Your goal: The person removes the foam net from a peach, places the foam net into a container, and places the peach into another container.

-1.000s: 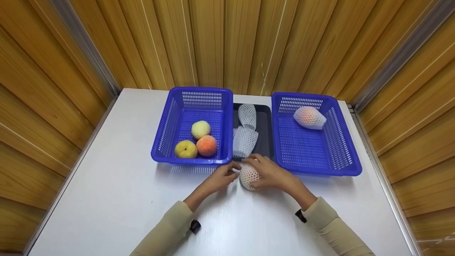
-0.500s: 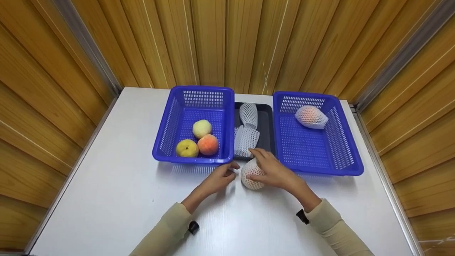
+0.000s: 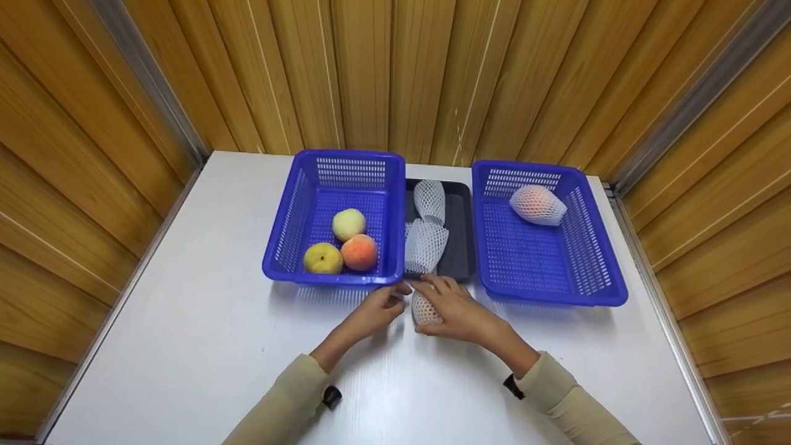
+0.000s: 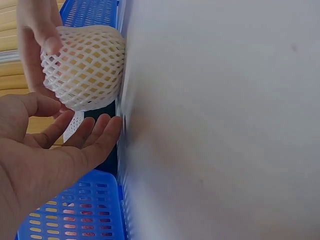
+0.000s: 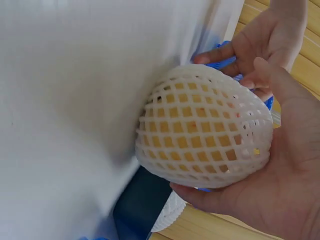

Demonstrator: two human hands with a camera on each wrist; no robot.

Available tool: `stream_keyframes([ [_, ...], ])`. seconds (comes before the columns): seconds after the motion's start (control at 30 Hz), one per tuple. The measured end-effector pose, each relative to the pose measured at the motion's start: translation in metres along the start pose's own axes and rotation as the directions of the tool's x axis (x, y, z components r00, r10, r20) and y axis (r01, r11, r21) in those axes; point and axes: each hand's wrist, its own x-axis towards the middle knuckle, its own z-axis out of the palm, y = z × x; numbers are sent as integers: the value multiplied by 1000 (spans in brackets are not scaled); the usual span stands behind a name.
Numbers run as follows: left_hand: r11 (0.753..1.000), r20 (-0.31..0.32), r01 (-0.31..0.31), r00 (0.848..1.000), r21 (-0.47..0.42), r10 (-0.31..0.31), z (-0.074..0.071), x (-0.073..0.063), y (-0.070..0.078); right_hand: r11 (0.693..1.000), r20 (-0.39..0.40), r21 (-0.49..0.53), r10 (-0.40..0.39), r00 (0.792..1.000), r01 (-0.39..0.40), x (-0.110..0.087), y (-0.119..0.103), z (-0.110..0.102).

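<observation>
A peach in a white foam net [image 3: 425, 309] sits on the white table in front of the dark tray. My right hand [image 3: 457, 312] grips it from the right; the right wrist view shows the netted peach [image 5: 195, 130] between thumb and fingers. Just left of it is my left hand [image 3: 372, 314], apart from the net, its fingers loosely bent and holding nothing. In the left wrist view that hand [image 4: 55, 150] lies palm up beside the netted peach [image 4: 87, 67]. The peach's right side is hidden under my right hand in the head view.
The left blue basket [image 3: 395, 185] holds three bare fruits, including an orange-red peach [image 3: 359, 252]. Foam nets [image 3: 426, 246] lie in the dark tray [image 3: 457, 216] between the baskets. Another netted fruit [image 3: 537, 205] is in the right blue basket [image 3: 556, 299]. Wood-look panels [image 3: 420, 80] enclose the table.
My right hand's raised fingers have come down over the netted peach, and hand and peach have shifted slightly left. The left hand has barely moved. Basket contents look the same.
</observation>
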Motion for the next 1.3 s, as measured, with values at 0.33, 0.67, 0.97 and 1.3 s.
stream_keyframes([
  [0.33,1000,-3,8,1000,10,-8,-1,-1,0,990,-71,-133,-58,996,48,4,7,11],
  [0.67,1000,1,29,1000,1,-29,0,-2,3,999,-86,-31,-24,996,22,9,11,11],
  [0.97,999,26,35,999,-7,-35,3,-5,3,990,-147,137,44,988,-24,5,8,-1],
  [1.3,995,53,65,997,-74,-61,12,-6,9,935,-268,355,123,956,-20,3,7,-31],
])
